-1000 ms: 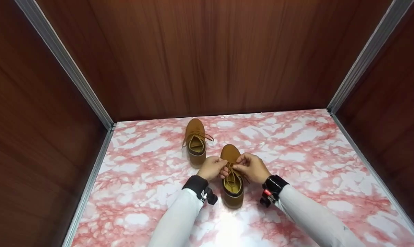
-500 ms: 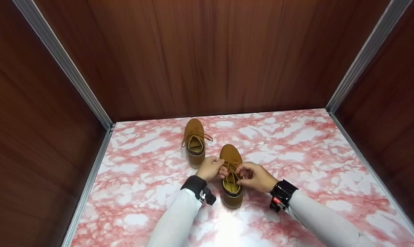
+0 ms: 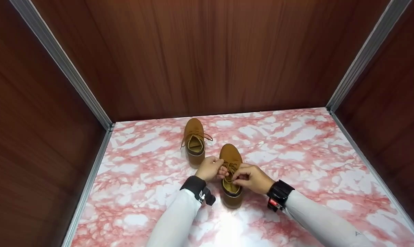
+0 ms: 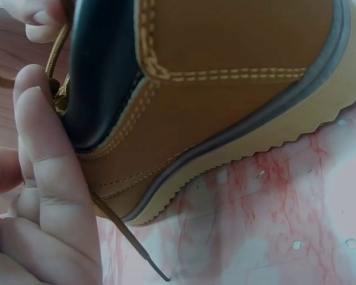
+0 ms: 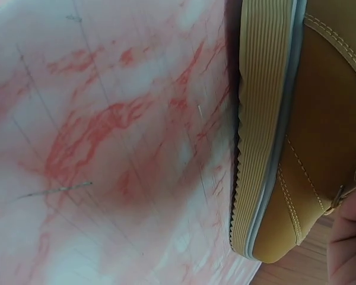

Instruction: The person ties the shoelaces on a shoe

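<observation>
A tan lace-up shoe (image 3: 230,153) stands on the floor between both hands, its toe pointing away. My left hand (image 3: 211,168) is at its left side, thumb and fingertips pinching the brown shoelace (image 3: 231,167) near the knot. Over the shoe's opening, my right hand (image 3: 255,178) pinches part of the lace between thumb and index finger. In the left wrist view a loose lace end (image 4: 127,234) hangs down the side of the shoe. The right wrist view shows the shoe's ridged sole (image 5: 264,95) and fingers (image 5: 351,237) by the laces.
A matching tan shoe (image 3: 194,126) with loose laces stands farther forward, just left of the first. The floor (image 3: 141,192) is red-and-white marbled. Dark wood panels (image 3: 207,58) with metal corner strips enclose it at the back and both sides.
My right hand left its spot near the toe, moved back and right with fingers parted, then came slightly left and pinched the lace over the opening. The left hand has hardly moved.
</observation>
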Demonstrator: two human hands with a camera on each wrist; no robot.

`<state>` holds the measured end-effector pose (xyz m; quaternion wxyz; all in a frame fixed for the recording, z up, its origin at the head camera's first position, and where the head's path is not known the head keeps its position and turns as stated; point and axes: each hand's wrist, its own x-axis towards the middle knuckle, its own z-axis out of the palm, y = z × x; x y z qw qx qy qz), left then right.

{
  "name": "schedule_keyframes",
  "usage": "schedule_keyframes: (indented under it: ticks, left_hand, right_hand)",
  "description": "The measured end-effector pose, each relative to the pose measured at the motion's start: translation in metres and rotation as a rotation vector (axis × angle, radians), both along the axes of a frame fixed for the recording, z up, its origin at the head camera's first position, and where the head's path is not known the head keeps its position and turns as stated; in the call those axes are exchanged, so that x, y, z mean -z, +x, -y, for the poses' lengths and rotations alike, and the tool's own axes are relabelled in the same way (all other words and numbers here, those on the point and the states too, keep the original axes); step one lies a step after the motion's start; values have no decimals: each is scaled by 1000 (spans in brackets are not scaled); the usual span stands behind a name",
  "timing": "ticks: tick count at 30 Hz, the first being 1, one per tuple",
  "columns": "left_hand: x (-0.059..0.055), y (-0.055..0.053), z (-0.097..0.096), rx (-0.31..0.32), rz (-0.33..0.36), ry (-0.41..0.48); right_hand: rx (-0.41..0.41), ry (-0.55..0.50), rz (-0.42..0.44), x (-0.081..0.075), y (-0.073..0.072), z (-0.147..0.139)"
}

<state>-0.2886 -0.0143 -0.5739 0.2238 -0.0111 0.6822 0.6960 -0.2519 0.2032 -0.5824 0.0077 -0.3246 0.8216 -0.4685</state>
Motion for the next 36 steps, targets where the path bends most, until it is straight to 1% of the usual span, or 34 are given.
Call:
schedule_keyframes:
  ticks: [2,5,8,10,13,16,20,23,25,29,32,36]
  left_hand:
    - [1,0,0,-2,5,4]
    - [3,-1,0,-1,18,24]
    - [4,-2,0,8,23,32]
    - [4,-2,0,12,14,26]
    - [2,-2,2,20,-7,7]
    - [0,-2,4,35,-46,-36]
    - [-1,-4,11,56,-123,-125]
    - [-2,-5,16,62,-173,-199]
    - [-2,-5,18,63,-197,-238]
    - [-2,-5,23,77,-262,-328]
    - [-2,-4,26,90,-297,-394]
    - [0,-4,31,88,-304,-449]
  right_hand:
    - [27,9,13,-1,0,-1]
    - [85,6,103,-5,0,-1]
    - [135,-49,236,-9,-2,-2]
    - [161,-98,306,-11,-5,-4]
    - [182,-162,350,-13,-11,-7]
    - [207,-193,345,-14,-16,-10]
    - [259,-214,328,-17,-20,-13]
    - [319,-212,305,-18,-22,-16]
    - [371,-202,275,-18,-23,-18]
    - [483,-151,208,-15,-23,-24]
    - [532,-127,199,-11,-23,-29]
    - [546,-126,219,-8,-23,-35]
